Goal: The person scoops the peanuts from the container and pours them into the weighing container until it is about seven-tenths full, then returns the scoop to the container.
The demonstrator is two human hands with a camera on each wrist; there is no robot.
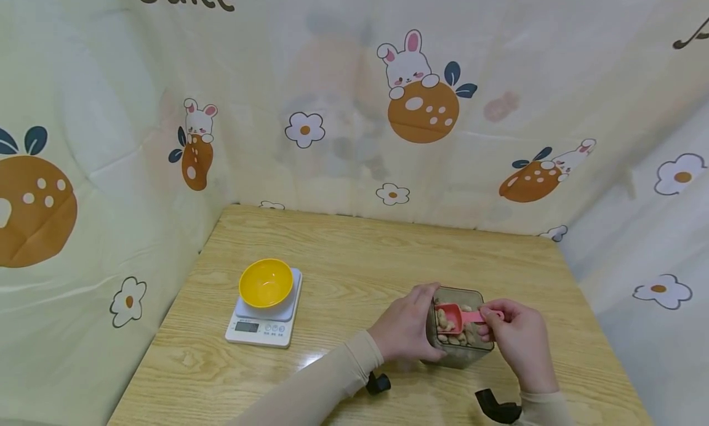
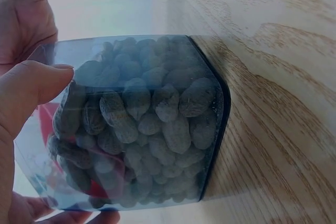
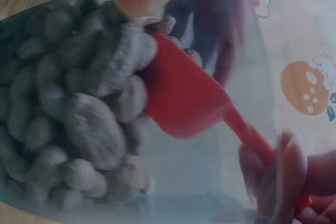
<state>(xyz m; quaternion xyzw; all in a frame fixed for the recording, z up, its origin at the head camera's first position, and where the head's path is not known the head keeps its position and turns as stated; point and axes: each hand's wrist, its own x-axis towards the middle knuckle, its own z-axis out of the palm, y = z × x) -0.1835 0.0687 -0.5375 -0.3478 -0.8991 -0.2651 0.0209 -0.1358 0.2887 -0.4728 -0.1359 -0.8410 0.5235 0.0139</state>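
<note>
A clear smoky square container of unshelled peanuts stands on the table, right of the middle. My left hand grips its left side, with thumb and fingers spread round the walls. In my right hand the handle of a red scoop is pinched between thumb and fingers. The scoop's bowl is inside the container, its front edge in among the peanuts, and a few peanuts lie in it in the head view. Through the wall, the right wrist view shows the scoop against the heap.
A yellow bowl sits on a white digital kitchen scale at the table's left. The wooden table is backed by a patterned curtain with rabbits and flowers. Black camera mounts are on both wrists.
</note>
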